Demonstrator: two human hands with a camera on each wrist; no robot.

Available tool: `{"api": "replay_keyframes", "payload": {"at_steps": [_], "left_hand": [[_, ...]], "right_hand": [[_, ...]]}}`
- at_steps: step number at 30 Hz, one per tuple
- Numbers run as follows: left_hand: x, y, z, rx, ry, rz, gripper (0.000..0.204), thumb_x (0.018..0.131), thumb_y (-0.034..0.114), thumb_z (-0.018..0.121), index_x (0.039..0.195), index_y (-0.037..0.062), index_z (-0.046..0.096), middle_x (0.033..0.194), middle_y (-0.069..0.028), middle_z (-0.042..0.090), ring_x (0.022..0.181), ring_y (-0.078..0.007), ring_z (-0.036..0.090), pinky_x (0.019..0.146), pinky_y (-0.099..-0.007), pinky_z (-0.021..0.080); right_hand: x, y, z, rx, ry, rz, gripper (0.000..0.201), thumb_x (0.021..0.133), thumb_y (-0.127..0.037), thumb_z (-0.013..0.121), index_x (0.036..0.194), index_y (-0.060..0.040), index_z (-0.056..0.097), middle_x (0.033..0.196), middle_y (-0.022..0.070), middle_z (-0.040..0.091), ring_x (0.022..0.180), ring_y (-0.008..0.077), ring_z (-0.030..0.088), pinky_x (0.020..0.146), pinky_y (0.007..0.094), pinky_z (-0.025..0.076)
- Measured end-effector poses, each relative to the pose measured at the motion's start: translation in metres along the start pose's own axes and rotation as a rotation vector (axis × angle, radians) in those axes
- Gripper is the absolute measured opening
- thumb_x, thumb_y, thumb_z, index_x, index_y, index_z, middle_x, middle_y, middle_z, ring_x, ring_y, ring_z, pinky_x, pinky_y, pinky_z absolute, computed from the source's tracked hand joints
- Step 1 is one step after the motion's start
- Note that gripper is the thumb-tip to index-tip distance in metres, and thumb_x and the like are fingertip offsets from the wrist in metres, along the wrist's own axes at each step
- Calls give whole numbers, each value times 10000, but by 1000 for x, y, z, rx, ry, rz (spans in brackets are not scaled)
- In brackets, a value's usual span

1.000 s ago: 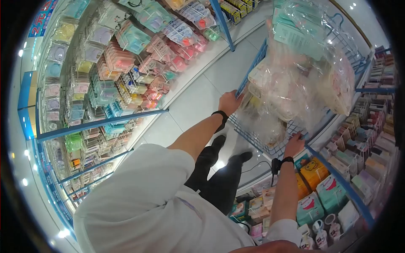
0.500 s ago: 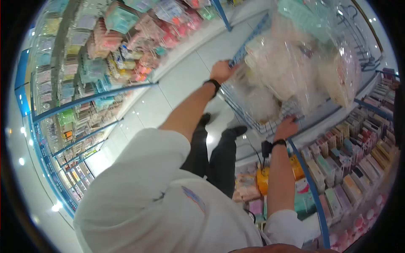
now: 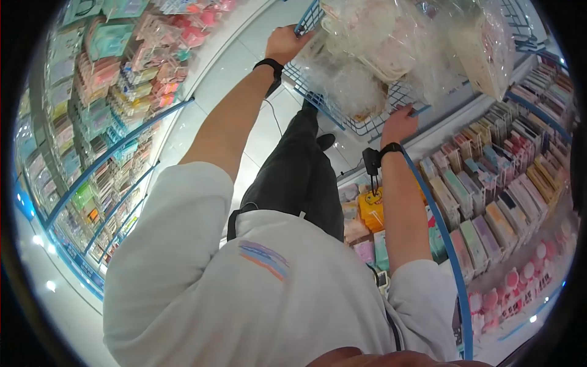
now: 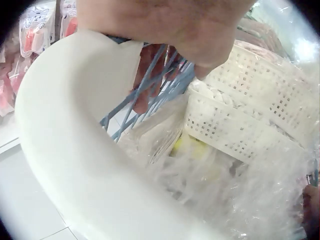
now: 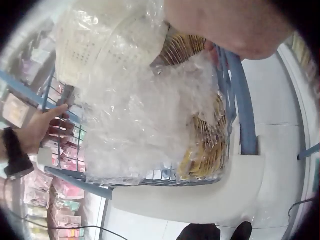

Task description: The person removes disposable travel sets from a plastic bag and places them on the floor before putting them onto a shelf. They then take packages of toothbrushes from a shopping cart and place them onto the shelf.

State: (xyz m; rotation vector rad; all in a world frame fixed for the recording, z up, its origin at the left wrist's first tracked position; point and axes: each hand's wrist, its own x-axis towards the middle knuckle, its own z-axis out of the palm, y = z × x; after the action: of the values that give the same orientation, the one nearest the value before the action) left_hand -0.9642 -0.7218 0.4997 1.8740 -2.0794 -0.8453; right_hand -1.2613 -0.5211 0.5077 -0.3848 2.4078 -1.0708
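The wire cart (image 3: pixel 313 98), filled with bagged goods (image 3: pixel 382 46), stretches toward one o'clock from the left hand (image 3: pixel 285 44) and right hand (image 3: pixel 400 124), both with fingers clamped round its blue edges.

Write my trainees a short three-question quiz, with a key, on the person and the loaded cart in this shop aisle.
1. Multiple choice: Which goods are in the blue wire shopping cart?
A) Glass bottles
B) Perforated baskets with clear plastic around them
C) Potted plants

2. True or false: The left hand and the right hand both grip the cart.

3. Fill in the missing word: The strap on the left wrist is ____ in colour.

Key: 1. B; 2. true; 3. black
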Motion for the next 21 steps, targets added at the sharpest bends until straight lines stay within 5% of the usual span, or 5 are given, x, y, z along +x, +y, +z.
{"api": "replay_keyframes", "payload": {"at_steps": [13, 15, 16, 19, 21], "left_hand": [[36, 34, -8, -7, -132, -28, 667, 877, 680, 621, 838, 22, 722, 705, -193, 685, 733, -376, 693, 698, -459, 548], [35, 37, -9, -7, -100, -9, 681, 889, 699, 589, 877, 30, 718, 694, -178, 688, 724, -381, 696, 700, -463, 555], [32, 42, -10, -21, -96, -17, 681, 889, 699, 589, 877, 30, 718, 694, -178, 688, 724, -381, 696, 700, -463, 555], [26, 51, -17, 34, -173, -146, 692, 906, 705, 556, 1021, 39, 704, 871, -195, 726, 840, -395, 702, 771, -461, 559], [11, 43, -4, -65, 48, -147, 629, 926, 627, 599, 1148, 42, 661, 1156, -218, 682, 1013, -409, 672, 864, -462, 546]], "right_hand": [[28, -27, -3, -107, 136, -87, 471, 1036, -222, 559, 1351, 75, 374, 972, 199, 649, 857, 328, 615, 762, 420, 501], [35, -19, -15, -372, 394, -491, 416, 980, -163, 639, 1307, 36, 475, 1062, 215, 652, 941, 330, 644, 775, 441, 502], [30, -32, -27, -381, 392, -505, 416, 980, -163, 639, 1307, 36, 475, 1062, 215, 652, 941, 330, 644, 775, 441, 502], [1, -101, -43, -146, -482, -422, 269, 904, -138, 722, 1115, 15, 657, 1100, 155, 666, 1018, 311, 626, 872, 418, 496], [1, -109, -15, -282, -690, -647, 325, 884, -133, 737, 1168, -9, 641, 1168, 165, 651, 1069, 334, 621, 902, 423, 502]]}}
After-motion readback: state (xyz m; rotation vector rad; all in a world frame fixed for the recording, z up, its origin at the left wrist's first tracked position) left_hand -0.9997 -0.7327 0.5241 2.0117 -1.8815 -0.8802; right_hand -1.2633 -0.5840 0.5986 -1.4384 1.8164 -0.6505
